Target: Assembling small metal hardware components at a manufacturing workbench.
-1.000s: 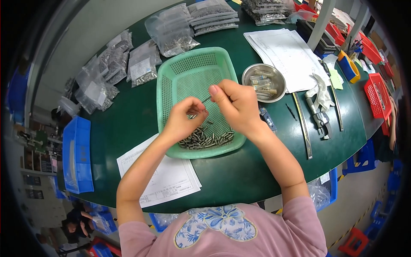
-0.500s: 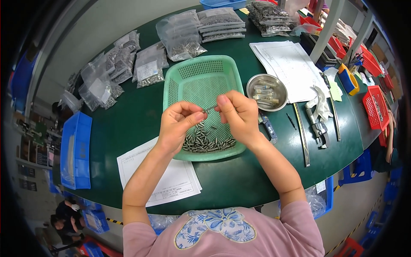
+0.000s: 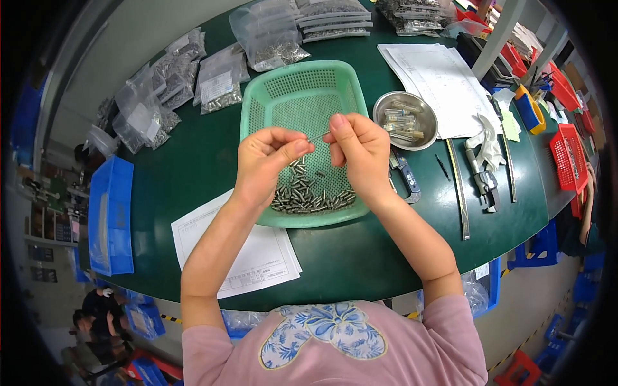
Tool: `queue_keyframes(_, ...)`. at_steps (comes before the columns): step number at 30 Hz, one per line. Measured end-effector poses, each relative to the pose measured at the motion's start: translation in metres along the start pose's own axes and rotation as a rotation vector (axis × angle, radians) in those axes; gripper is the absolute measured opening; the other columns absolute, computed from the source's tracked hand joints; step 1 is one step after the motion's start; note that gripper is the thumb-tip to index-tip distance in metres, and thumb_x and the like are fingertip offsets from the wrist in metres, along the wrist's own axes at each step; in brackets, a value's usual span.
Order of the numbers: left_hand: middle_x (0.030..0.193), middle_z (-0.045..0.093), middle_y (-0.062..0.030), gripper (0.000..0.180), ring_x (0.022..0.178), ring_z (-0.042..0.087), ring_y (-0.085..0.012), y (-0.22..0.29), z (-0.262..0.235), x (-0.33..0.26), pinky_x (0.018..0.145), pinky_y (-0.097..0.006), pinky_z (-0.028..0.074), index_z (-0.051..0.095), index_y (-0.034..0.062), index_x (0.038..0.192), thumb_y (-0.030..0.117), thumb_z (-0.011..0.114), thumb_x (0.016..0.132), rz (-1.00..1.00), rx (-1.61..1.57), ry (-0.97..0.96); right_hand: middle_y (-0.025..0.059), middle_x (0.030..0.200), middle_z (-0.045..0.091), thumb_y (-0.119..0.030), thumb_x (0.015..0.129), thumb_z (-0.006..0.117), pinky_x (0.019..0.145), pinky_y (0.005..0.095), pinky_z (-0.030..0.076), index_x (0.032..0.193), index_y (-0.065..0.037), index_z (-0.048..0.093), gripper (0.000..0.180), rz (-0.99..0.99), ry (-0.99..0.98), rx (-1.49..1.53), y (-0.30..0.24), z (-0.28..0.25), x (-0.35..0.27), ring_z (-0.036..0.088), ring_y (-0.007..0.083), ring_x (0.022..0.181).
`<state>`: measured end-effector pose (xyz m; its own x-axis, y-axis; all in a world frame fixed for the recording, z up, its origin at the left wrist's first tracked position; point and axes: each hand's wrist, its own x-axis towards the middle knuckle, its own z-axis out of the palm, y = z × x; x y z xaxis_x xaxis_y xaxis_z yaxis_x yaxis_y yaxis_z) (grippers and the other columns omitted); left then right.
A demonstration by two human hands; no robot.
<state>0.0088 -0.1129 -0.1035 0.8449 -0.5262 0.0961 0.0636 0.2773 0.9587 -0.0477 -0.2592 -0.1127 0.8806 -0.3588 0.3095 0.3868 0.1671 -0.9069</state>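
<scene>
Hands (image 3: 259, 164) — thin rod (image 3: 318, 136) btwn, over green basket (image 3: 302, 69) w/ metal pins (image 3: 313, 204)

Between the left hand (image 3: 261, 161) and right hand (image 3: 359, 151) is a grey rod (image 3: 318, 136), below them silvery-grey pins (image 3: 310, 201) in a hole-patterned mint-green basket (image 3: 293, 80), leftward a blue tray (image 3: 122, 215), far right a red basket (image 3: 570, 157), and behind them a pink shirt (image 3: 421, 338) with blue-and-white florals.

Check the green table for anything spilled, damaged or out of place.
Nothing looks spilled or damaged; the loose pins lie inside the basket. Only the crumpled white cloth, bunched among the measuring tools on the right, looks untidy.
</scene>
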Motion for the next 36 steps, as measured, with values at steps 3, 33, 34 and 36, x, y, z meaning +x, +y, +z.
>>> queue_keyframes(3,0.081,0.064,-0.0101,0.008,0.077,0.064,-0.0173,-0.003,0.0,0.008,0.07,-0.026,0.051,0.061,-0.0023,0.084,0.0,0.064,0.077,0.025,0.176,0.045,0.0052,0.048,0.047,-0.018,0.085,0.059,0.039,0.0261,0.033,0.067,-0.002,0.056,0.024,-0.26,0.066,-0.322,0.004,-0.008,0.012,0.043,0.0124,0.04)
queue_keyframes(33,0.085,0.061,-0.0076,0.013,0.083,0.06,-0.0142,0.008,-0.003,-0.006,0.075,-0.025,0.048,0.057,-0.0004,0.09,0.002,0.063,0.079,-0.037,0.067,-0.099,0.0028,0.06,0.057,-0.014,0.09,0.05,0.043,0.0188,0.037,0.075,0.001,0.057,0.022,-0.261,-0.123,-0.311,-0.003,-0.009,0.004,0.048,0.0041,0.047)
queue_keyframes(34,0.085,0.061,-0.0076,0.013,0.083,0.06,-0.0142,0.006,-0.003,-0.006,0.075,-0.025,0.048,0.057,-0.0004,0.09,0.002,0.063,0.079,-0.035,0.066,-0.101,0.0028,0.06,0.057,-0.014,0.09,0.05,0.043,0.0188,0.037,0.075,0.001,0.057,0.022,-0.264,-0.123,-0.313,-0.004,-0.009,0.003,0.048,0.0041,0.047)
queue_keyframes(36,0.086,0.061,-0.0083,0.012,0.083,0.06,-0.0158,0.005,-0.004,-0.007,0.077,-0.026,0.048,0.057,-0.0008,0.09,0.002,0.062,0.079,-0.036,-0.027,-0.077,0.0047,0.056,0.058,-0.016,0.088,0.055,0.04,0.0226,0.038,0.071,-0.001,0.058,0.022,-0.299,-0.021,-0.243,-0.006,-0.007,0.003,0.052,0.0091,0.044)
